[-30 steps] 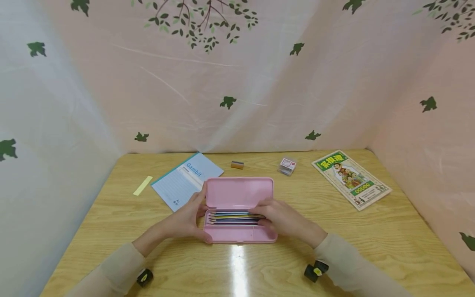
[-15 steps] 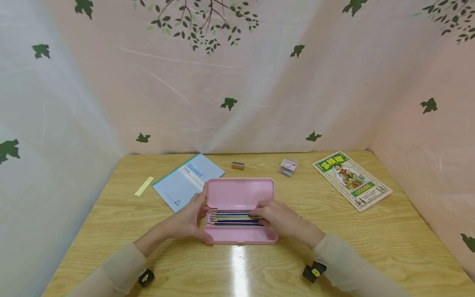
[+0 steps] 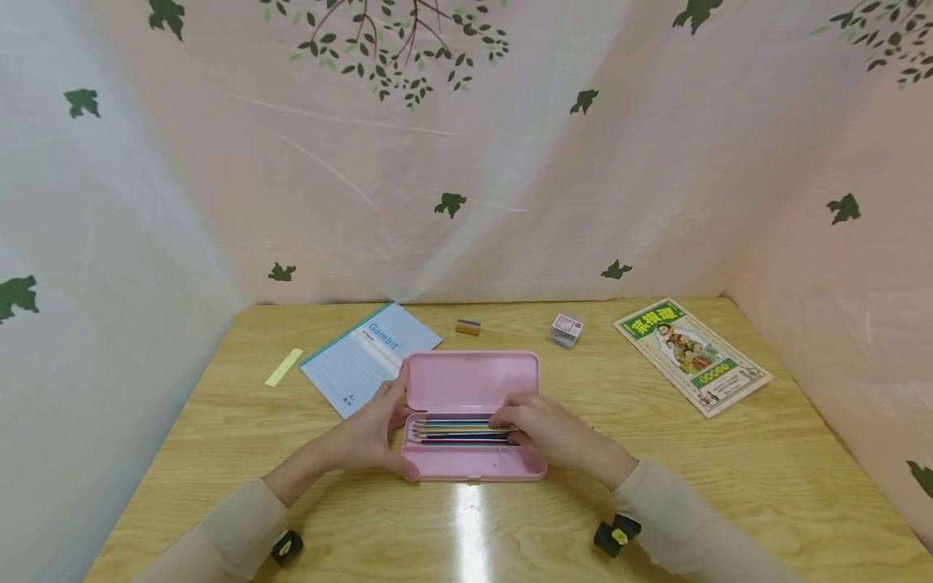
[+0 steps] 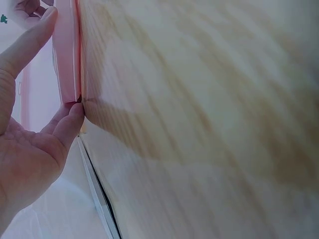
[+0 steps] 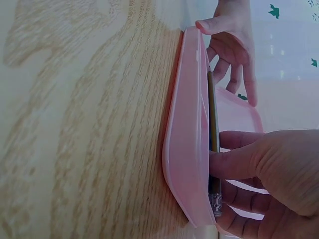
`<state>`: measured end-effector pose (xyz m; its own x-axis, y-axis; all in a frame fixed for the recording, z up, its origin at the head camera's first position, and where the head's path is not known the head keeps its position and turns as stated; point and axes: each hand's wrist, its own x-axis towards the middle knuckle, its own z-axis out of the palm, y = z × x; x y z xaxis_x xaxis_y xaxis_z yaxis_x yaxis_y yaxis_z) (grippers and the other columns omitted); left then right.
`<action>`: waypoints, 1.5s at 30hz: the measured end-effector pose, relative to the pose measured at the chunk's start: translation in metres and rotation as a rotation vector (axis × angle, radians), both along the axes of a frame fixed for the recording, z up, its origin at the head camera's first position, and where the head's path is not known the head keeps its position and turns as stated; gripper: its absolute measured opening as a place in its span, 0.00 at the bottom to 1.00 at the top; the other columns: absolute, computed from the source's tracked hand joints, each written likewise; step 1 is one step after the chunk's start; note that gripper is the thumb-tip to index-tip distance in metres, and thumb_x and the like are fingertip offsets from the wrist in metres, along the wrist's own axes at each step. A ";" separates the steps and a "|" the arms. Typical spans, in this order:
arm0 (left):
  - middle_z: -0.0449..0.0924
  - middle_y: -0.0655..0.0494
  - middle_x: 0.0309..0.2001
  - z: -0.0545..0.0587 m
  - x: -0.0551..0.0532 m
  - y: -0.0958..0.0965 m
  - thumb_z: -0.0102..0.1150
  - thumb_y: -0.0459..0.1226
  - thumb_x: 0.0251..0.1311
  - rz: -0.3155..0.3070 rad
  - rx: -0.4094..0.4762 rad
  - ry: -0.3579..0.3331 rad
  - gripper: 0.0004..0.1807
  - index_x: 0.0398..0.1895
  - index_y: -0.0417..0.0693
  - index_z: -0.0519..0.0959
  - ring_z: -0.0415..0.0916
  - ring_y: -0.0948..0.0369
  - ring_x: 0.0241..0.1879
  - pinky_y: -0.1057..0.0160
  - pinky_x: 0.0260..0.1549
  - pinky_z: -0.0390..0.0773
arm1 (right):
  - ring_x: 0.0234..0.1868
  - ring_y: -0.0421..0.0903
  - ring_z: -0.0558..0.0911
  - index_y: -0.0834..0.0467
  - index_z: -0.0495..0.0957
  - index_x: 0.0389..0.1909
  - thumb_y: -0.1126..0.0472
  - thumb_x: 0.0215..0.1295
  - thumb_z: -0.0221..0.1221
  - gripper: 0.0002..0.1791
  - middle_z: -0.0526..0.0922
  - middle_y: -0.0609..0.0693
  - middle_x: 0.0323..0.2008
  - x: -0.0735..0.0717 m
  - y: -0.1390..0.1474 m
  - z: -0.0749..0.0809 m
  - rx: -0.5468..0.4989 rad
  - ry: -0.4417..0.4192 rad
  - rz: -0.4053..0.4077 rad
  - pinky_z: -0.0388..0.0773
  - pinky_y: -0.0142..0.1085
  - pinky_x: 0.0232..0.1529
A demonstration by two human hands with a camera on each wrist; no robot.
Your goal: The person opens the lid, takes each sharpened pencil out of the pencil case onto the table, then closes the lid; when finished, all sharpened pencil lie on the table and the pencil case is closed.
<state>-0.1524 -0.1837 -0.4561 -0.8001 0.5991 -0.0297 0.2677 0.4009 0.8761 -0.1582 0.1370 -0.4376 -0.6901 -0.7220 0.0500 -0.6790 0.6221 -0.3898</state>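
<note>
An open pink pencil case (image 3: 455,464) lies on the table, its lid (image 3: 474,380) raised at the back. Several pencils (image 3: 461,431) lie side by side in its rear compartment, tips to the left. My left hand (image 3: 367,435) grips the case's left end, thumb at the front corner and fingers behind. With thumb and fingertips my right hand (image 3: 551,429) pinches the right part of the pencil bunch, covering those ends. In the right wrist view, a pencil (image 5: 214,112) with a metal-ringed end shows along the case rim, beside the thumb.
Behind the case, a blue notebook (image 3: 360,368) lies at the left, near a pale yellow strip (image 3: 283,368). A small orange-brown block (image 3: 468,327) and a little clear box (image 3: 565,330) stand at the back. An illustrated booklet (image 3: 691,354) lies at the right.
The pencils have shifted slightly under my right fingers, and a green one shows along the front of the bunch. Both hands stay at the case; the view has moved a little.
</note>
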 end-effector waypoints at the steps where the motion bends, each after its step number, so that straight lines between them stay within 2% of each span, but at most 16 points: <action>1: 0.53 0.43 0.67 0.001 0.001 0.000 0.87 0.42 0.38 0.003 -0.001 0.002 0.83 0.81 0.62 0.23 0.72 0.50 0.63 0.55 0.66 0.69 | 0.44 0.40 0.80 0.55 0.87 0.49 0.71 0.62 0.68 0.15 0.83 0.46 0.42 0.000 0.000 0.000 -0.005 0.002 0.001 0.83 0.38 0.50; 11: 0.53 0.43 0.68 0.006 0.005 -0.003 0.87 0.43 0.37 0.013 -0.026 -0.002 0.83 0.81 0.61 0.23 0.71 0.49 0.64 0.55 0.67 0.69 | 0.42 0.36 0.80 0.53 0.88 0.49 0.70 0.64 0.67 0.15 0.84 0.43 0.42 0.004 0.002 0.009 -0.032 -0.001 -0.005 0.83 0.34 0.48; 17: 0.51 0.47 0.69 0.006 -0.002 0.000 0.87 0.45 0.37 0.009 -0.050 0.001 0.84 0.81 0.63 0.22 0.72 0.55 0.64 0.59 0.67 0.68 | 0.44 0.42 0.81 0.56 0.88 0.48 0.72 0.63 0.67 0.15 0.84 0.46 0.43 0.002 0.019 0.020 -0.038 0.073 -0.009 0.84 0.39 0.48; 22: 0.51 0.46 0.69 0.006 -0.006 0.002 0.87 0.44 0.37 -0.006 -0.038 0.001 0.85 0.80 0.62 0.22 0.72 0.55 0.63 0.60 0.67 0.69 | 0.46 0.45 0.83 0.56 0.88 0.47 0.73 0.62 0.67 0.15 0.85 0.47 0.44 -0.002 0.043 0.026 -0.059 0.114 -0.029 0.85 0.42 0.49; 30: 0.51 0.49 0.69 0.006 -0.002 0.001 0.87 0.45 0.38 0.014 -0.079 -0.020 0.84 0.80 0.63 0.22 0.72 0.57 0.63 0.60 0.67 0.69 | 0.39 0.40 0.80 0.56 0.88 0.48 0.75 0.62 0.66 0.16 0.84 0.46 0.40 -0.005 0.077 0.030 -0.147 0.153 -0.040 0.84 0.34 0.39; 35: 0.52 0.49 0.68 0.006 -0.002 -0.002 0.87 0.44 0.37 0.018 -0.066 -0.003 0.84 0.80 0.62 0.22 0.71 0.58 0.62 0.59 0.67 0.69 | 0.37 0.37 0.79 0.55 0.88 0.47 0.75 0.59 0.68 0.17 0.84 0.45 0.40 -0.016 0.100 0.032 -0.214 0.250 -0.053 0.81 0.32 0.32; 39: 0.52 0.49 0.67 0.004 -0.003 -0.001 0.87 0.44 0.38 -0.003 -0.038 0.001 0.84 0.80 0.65 0.21 0.68 0.58 0.65 0.60 0.67 0.67 | 0.34 0.36 0.79 0.54 0.88 0.47 0.75 0.58 0.69 0.19 0.85 0.45 0.41 -0.021 0.126 0.033 -0.256 0.301 -0.088 0.78 0.30 0.27; 45: 0.52 0.48 0.67 0.002 -0.003 0.002 0.87 0.44 0.37 -0.010 -0.040 -0.007 0.85 0.80 0.62 0.21 0.72 0.58 0.62 0.61 0.67 0.68 | 0.35 0.38 0.81 0.55 0.88 0.46 0.77 0.56 0.69 0.20 0.87 0.47 0.41 -0.022 0.160 0.029 -0.292 0.333 -0.157 0.79 0.28 0.29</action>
<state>-0.1557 -0.1816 -0.4543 -0.7937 0.6055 -0.0589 0.2662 0.4328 0.8613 -0.1805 0.2973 -0.4086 -0.7019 -0.5330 0.4725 -0.7032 0.6239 -0.3409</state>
